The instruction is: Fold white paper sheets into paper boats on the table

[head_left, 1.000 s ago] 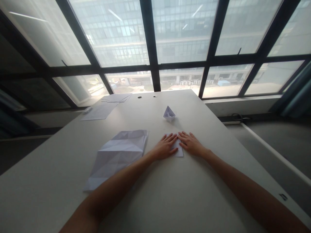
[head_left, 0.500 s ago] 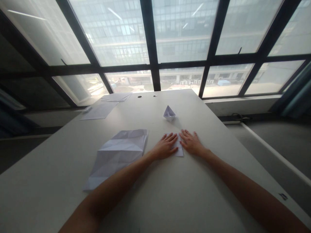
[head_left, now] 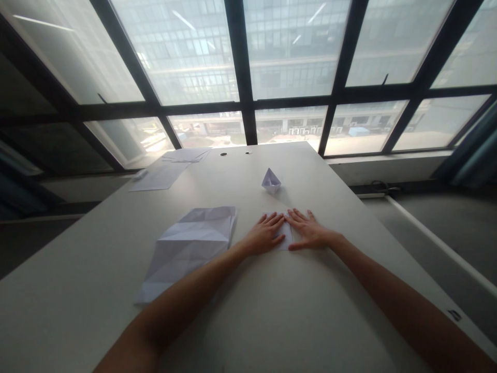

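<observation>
A small folded sheet of white paper [head_left: 286, 239] lies flat on the white table, largely covered by my hands. My left hand [head_left: 264, 233] rests flat across its left part, fingers stretched out. At its right edge my right hand [head_left: 308, 231] lies with the fingers spread and the thumb held apart, fingertips touching the paper. Neither hand grips anything. Just beyond them stands a folded paper boat [head_left: 271, 181]. Left of my left forearm is a larger creased sheet of paper [head_left: 190, 238], partly hidden by that arm.
More white sheets [head_left: 155, 177] lie at the far left of the table [head_left: 240, 311], with a small clear object [head_left: 139, 175] on them. Two round holes are near the far edge. Large windows [head_left: 291, 52] rise behind the table.
My right hand has turned slightly and its thumb has spread toward me, down to the paper's near right corner. My left hand stays in place.
</observation>
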The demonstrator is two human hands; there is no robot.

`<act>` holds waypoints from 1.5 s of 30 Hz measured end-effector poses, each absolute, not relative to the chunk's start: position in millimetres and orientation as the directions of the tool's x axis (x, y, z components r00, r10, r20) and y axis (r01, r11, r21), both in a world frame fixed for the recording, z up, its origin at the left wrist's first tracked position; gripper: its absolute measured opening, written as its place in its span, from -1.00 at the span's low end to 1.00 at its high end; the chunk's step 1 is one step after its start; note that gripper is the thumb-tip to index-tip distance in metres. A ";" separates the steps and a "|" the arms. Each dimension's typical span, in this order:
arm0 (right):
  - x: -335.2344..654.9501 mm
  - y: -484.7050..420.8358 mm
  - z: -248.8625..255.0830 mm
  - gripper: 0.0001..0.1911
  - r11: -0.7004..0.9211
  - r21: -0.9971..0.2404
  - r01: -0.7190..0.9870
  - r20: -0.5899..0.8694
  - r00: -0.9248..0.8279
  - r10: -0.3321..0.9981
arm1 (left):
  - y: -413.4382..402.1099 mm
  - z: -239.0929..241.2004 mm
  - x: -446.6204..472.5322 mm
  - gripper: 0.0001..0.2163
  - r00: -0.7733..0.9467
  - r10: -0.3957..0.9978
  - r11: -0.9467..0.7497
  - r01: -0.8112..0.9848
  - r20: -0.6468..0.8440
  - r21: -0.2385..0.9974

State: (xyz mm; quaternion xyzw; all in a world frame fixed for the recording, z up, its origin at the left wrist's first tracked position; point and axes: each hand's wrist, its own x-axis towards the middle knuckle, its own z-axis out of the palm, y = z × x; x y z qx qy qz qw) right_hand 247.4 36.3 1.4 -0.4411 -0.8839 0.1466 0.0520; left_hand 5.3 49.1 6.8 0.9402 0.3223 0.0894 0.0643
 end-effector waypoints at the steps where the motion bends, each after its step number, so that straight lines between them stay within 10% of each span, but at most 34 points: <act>1: 246.7 35.7 0.7 0.15 0.567 -0.300 0.767 -0.026 -0.600 0.799 | 48.9 7.0 5.2 -0.39 0.777 0.616 -0.785 0.593 0.130 0.179; 15: 223.6 32.8 -9.9 -0.41 0.295 -0.227 0.928 0.098 -0.280 0.955 | 49.3 6.7 5.0 -0.40 0.780 0.612 -0.790 0.594 0.129 0.155; 27: 222.6 30.2 -8.7 -0.41 0.254 -0.224 0.941 0.093 -0.239 0.967 | 49.2 5.9 5.1 -0.42 0.777 0.616 -0.786 0.597 0.128 0.158; 37: 233.4 22.3 3.8 -0.13 0.572 -0.242 0.783 0.079 -0.572 0.816 | 49.3 3.4 5.9 -0.46 0.743 0.651 -0.757 0.617 0.158 0.216; 45: 234.7 21.0 9.6 -0.19 0.594 -0.270 0.758 0.062 -0.601 0.796 | 56.3 -6.8 5.8 -0.52 0.468 0.860 -0.506 0.834 0.203 0.222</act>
